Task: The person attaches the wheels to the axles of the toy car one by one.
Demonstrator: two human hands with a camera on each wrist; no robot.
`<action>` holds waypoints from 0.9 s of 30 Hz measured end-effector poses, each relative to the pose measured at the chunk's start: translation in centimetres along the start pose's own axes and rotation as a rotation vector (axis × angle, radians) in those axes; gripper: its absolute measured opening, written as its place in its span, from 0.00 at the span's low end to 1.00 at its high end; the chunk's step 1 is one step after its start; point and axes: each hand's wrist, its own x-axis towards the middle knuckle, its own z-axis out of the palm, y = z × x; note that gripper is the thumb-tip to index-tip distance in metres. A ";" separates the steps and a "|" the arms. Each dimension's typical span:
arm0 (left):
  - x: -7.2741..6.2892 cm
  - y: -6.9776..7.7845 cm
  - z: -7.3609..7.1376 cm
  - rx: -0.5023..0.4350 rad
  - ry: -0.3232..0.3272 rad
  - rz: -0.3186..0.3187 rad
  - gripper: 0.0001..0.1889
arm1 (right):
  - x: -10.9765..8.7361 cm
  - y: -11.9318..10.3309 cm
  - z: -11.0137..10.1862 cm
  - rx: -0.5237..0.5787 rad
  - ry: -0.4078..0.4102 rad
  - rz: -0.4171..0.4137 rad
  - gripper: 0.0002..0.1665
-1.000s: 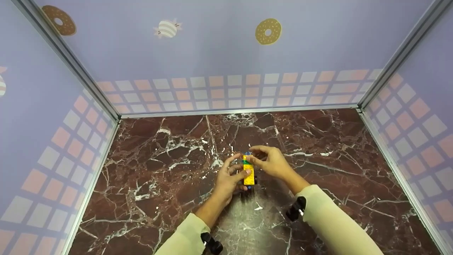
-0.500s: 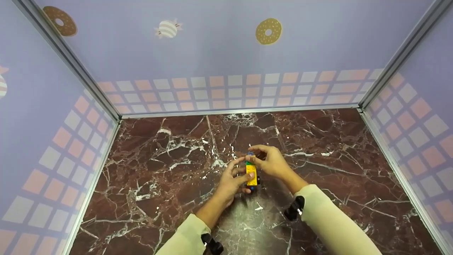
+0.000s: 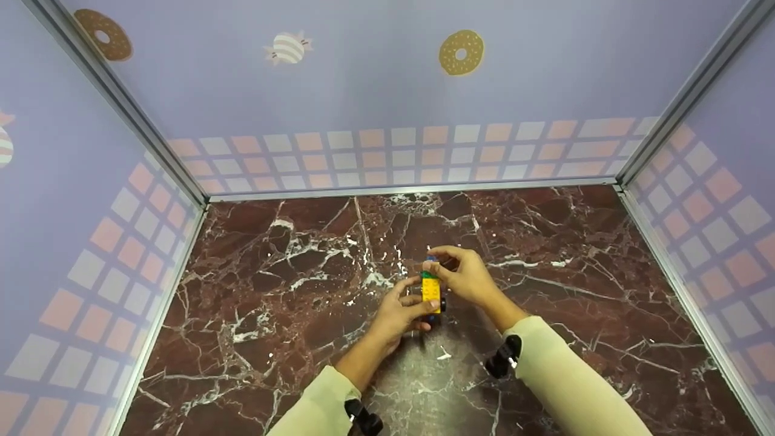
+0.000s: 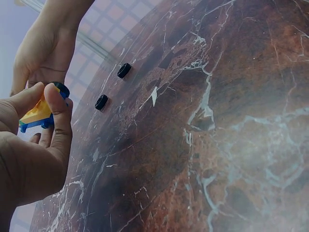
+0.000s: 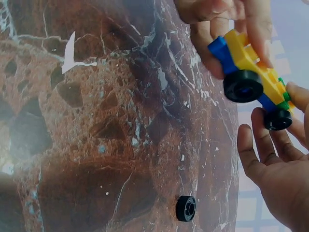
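A small toy car (image 3: 430, 289) of yellow, green and blue building bricks is held between both hands. My left hand (image 3: 396, 315) grips its near end, thumb on top of the yellow brick (image 5: 256, 72). My right hand (image 3: 472, 278) pinches the far end, the thumb at the green brick (image 5: 287, 96) in the right wrist view. Two black wheels show on the car's right side, a front wheel (image 5: 278, 120) and a rear wheel (image 5: 244, 86). On the table lie two loose black wheels (image 4: 124, 70), hidden beneath the right hand in the head view.
The table (image 3: 272, 351) has a dark red marble pattern with white veins. Close to the hands is a white fleck (image 3: 444, 353). Patterned lilac walls (image 3: 375, 91) enclose the back and both sides. Black wrist mounts (image 3: 505, 356) sit at the sleeves.
The car has shifted slightly to the right with the left hand. The left index finger has drawn back from the far end, and the right thumb now covers more of that end.
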 end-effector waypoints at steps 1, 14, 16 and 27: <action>0.0 0.0 0.0 -0.006 0.004 -0.004 0.40 | 0.0 0.1 0.0 -0.001 -0.003 0.004 0.21; 0.1 0.1 -0.5 -0.034 0.043 0.013 0.41 | 0.0 0.6 -0.6 0.056 -0.027 0.050 0.21; 0.0 0.2 -0.7 -0.036 0.062 0.013 0.42 | -0.1 0.7 -0.7 0.065 -0.020 0.063 0.21; 0.1 0.3 -1.3 -0.055 0.128 0.045 0.42 | -0.6 1.1 -1.4 0.167 -0.048 0.109 0.22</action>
